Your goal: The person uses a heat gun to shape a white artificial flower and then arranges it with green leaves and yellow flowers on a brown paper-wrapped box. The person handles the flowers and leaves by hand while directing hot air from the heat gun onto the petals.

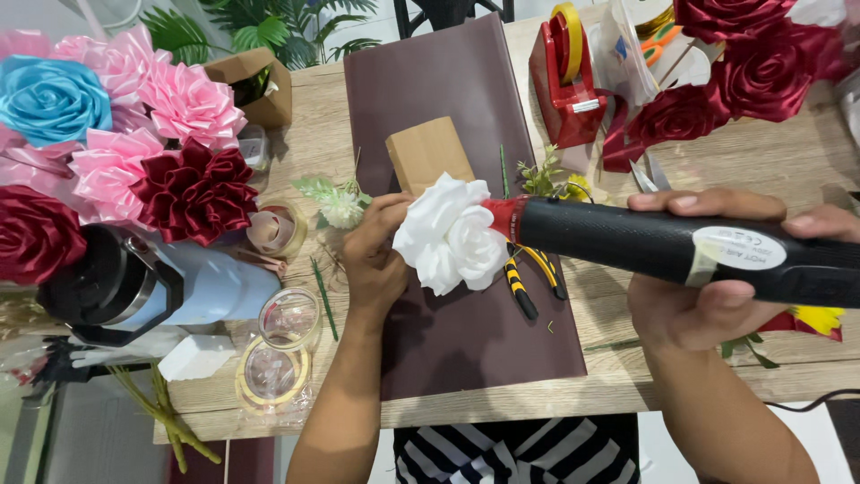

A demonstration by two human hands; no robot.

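The left hand (pixel 374 255) is pinching the white rose (pixel 451 235) with its fingers, holding it steady above the mat (pixel 466 90). The right hand (pixel 717 287) is gripping the heat gun (pixel 663 246), nozzle touching the rose.

I see my left hand (pixel 374 260) gripping a white foam rose (pixel 451 233) over a dark maroon sheet (pixel 466 116) on the wooden table (pixel 788 157), while my right hand (pixel 717 287) is wrapped around a black heat gun (pixel 681 246) whose red nozzle touches the rose's right side. Yellow-and-black pliers (pixel 524 278) lie just under the gun, and a small wooden block (pixel 428 152) sits just behind the rose. Pink, blue and red ribbon flowers (pixel 134 134) crowd the left, and a red tape dispenser (pixel 566 76) stands at the back.
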